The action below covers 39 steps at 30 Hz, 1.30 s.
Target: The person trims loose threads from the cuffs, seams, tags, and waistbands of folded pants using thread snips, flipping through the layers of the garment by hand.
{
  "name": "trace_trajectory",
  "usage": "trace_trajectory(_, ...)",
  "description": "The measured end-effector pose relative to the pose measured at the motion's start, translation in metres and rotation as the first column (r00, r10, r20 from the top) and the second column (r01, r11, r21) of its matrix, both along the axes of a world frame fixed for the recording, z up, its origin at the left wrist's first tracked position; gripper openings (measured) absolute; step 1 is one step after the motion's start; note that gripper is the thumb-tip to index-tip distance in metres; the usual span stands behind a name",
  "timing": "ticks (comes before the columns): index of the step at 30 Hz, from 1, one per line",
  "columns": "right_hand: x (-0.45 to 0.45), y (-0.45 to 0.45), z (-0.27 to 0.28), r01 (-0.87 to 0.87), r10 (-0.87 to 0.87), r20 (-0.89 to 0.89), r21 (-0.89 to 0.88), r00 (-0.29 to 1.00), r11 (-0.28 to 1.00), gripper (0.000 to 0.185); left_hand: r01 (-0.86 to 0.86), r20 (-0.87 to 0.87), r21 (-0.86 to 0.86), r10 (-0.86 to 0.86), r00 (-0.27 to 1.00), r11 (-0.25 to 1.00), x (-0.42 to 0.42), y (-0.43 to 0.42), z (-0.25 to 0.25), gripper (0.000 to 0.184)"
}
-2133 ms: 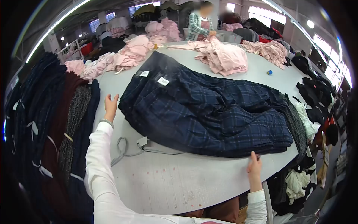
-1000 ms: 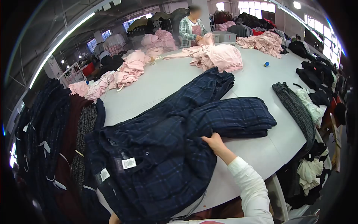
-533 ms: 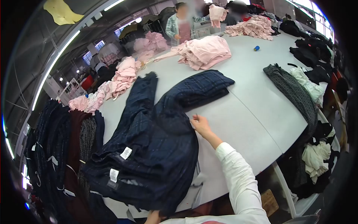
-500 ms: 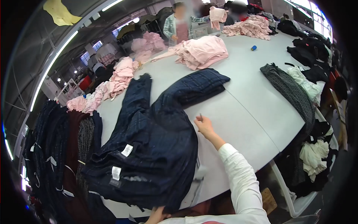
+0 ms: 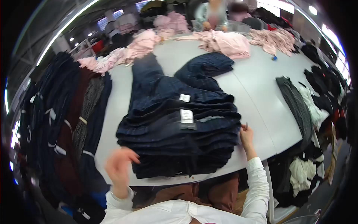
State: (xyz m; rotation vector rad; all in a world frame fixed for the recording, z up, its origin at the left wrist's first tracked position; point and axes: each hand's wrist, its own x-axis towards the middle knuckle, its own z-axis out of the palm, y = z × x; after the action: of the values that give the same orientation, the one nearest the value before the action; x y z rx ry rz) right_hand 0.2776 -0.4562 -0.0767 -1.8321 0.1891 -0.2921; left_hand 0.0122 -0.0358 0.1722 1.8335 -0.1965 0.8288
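Note:
A stack of navy plaid trousers (image 5: 179, 140) lies before me, waistbands toward me and legs stretching away across the table. White labels show on the upper waistbands, including a larger printed tag (image 5: 187, 116). At the stack's right edge, my right hand (image 5: 247, 140) is closed, with a small thin metal-looking tool sticking up from its fingers; its exact kind is too small to tell. Whether those fingers also grip the cloth is unclear. My left hand (image 5: 120, 166) is raised beside the stack's near left corner, blurred, fingers loosely apart with nothing visible in them.
Dark and maroon trousers (image 5: 74, 123) hang over the left table edge. Pink garments (image 5: 227, 44) are heaped along the far side, where a person (image 5: 210, 16) stands. Grey trousers (image 5: 296, 106) lie at the right, near a bin (image 5: 274, 198) of clothes. A blue spool (image 5: 275, 58) sits far right.
The navy trousers' waistbands now lie squared in an even stack in front of me. My left hand has come off the cloth and up; my right hand has moved to the stack's side. The view has shifted.

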Motion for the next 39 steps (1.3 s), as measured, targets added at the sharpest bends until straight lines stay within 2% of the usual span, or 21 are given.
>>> trace_trajectory(1,0.004,0.006,0.0,-0.02,0.02,0.01,-0.026,1.0,0.999,0.024,-0.326,0.027,-0.03,0.327,0.945,0.945,0.006,0.031,0.0,0.014)
trace_trajectory(3,0.011,0.013,0.0,-0.054,0.057,0.028,-0.082,0.998,0.995,0.022,-0.524,-0.066,-0.002,0.523,0.85,0.852,0.026,0.096,-0.03,0.016)
trace_trajectory(5,0.031,0.012,-0.04,-0.123,0.134,0.208,-0.064,0.969,0.99,0.021,-0.501,-0.274,-0.051,0.471,0.839,0.864,0.043,0.166,-0.125,0.023)
trace_trajectory(6,0.039,0.015,-0.051,-0.15,0.161,0.291,-0.06,0.943,0.987,0.021,-0.506,-0.44,-0.031,0.443,0.781,0.862,0.042,0.166,-0.145,0.027)
trace_trajectory(7,0.04,0.018,-0.043,-0.156,0.171,0.271,-0.077,0.947,0.985,0.021,-0.502,-0.593,-0.015,0.396,0.7,0.865,0.042,0.161,-0.164,0.031)
trace_trajectory(8,0.037,0.017,-0.031,-0.156,0.175,0.248,-0.094,0.953,0.983,0.021,-0.404,-0.612,-0.283,0.161,0.774,0.87,0.047,0.166,-0.199,0.035)
trace_trajectory(9,0.035,0.013,-0.025,-0.109,0.139,0.229,-0.138,0.963,0.984,0.022,-0.283,-0.563,-0.532,-0.083,0.823,0.798,0.049,0.169,-0.227,0.039)
trace_trajectory(12,0.034,-0.012,-0.009,0.122,-0.058,0.2,-0.321,0.978,0.939,0.024,-0.306,-0.424,-0.262,0.176,0.889,0.915,0.055,0.155,-0.233,0.042)
trace_trajectory(13,0.004,0.0,0.034,0.217,-0.133,0.209,-0.459,0.969,0.861,0.025,-0.384,-0.47,-0.13,0.285,0.835,0.914,0.05,0.149,-0.222,0.046)
trace_trajectory(15,-0.013,-0.013,0.035,0.202,-0.167,0.118,-0.432,0.979,0.879,0.019,-0.59,-0.396,0.273,0.648,0.651,0.76,0.052,0.16,-0.231,0.047)
trace_trajectory(17,-0.034,-0.021,0.025,0.042,-0.109,-0.171,-0.354,0.979,0.934,0.02,-0.518,-0.616,-0.08,0.367,0.697,0.851,0.043,0.169,-0.234,0.047)
trace_trajectory(19,-0.057,-0.009,0.024,-0.127,0.044,-0.477,-0.143,0.878,0.982,0.023,-0.428,-0.664,-0.391,0.073,0.744,0.815,0.034,0.161,-0.221,0.048)
trace_trajectory(21,-0.075,0.039,0.024,-0.048,0.096,-0.239,0.202,0.966,0.978,0.021,-0.321,-0.592,-0.629,-0.168,0.788,0.708,0.022,0.138,-0.203,0.048)
trace_trajectory(22,-0.082,0.053,0.022,-0.038,0.087,-0.116,0.372,0.989,0.928,0.02,-0.31,-0.606,-0.634,-0.207,0.768,0.708,0.02,0.137,-0.204,0.048)
trace_trajectory(25,-0.076,0.067,0.029,-0.111,0.226,-0.058,0.735,0.972,0.669,0.019,-0.258,-0.611,-0.658,-0.3,0.733,0.708,0.015,0.143,-0.212,0.048)
trace_trajectory(26,-0.073,0.066,0.027,-0.174,0.321,-0.045,0.767,0.946,0.618,0.028,-0.222,-0.584,-0.679,-0.332,0.741,0.699,0.014,0.141,-0.217,0.049)
trace_trajectory(29,-0.072,0.07,0.035,-0.105,0.482,-0.146,0.883,0.864,0.457,0.041,-0.134,-0.48,-0.773,-0.434,0.762,0.62,0.021,0.133,-0.209,0.051)
trace_trajectory(33,-0.077,0.074,0.02,-0.121,0.551,-0.074,0.944,0.831,0.308,0.052,-0.01,-0.317,-0.864,-0.529,0.787,0.503,0.016,0.134,-0.229,0.054)
trace_trajectory(35,-0.09,0.081,0.011,-0.157,0.594,-0.004,0.963,0.804,0.218,0.052,0.019,-0.199,-0.937,-0.576,0.793,0.349,0.011,0.126,-0.233,0.052)
trace_trajectory(38,-0.126,0.084,0.016,-0.104,0.591,-0.138,0.928,0.795,0.357,0.049,0.058,-0.075,-0.979,-0.609,0.789,0.195,-0.009,0.123,-0.241,0.052)
trace_trajectory(39,-0.139,0.084,0.015,-0.148,0.613,-0.086,0.936,0.786,0.32,0.049,0.073,-0.046,-0.983,-0.616,0.786,0.166,-0.015,0.124,-0.239,0.052)
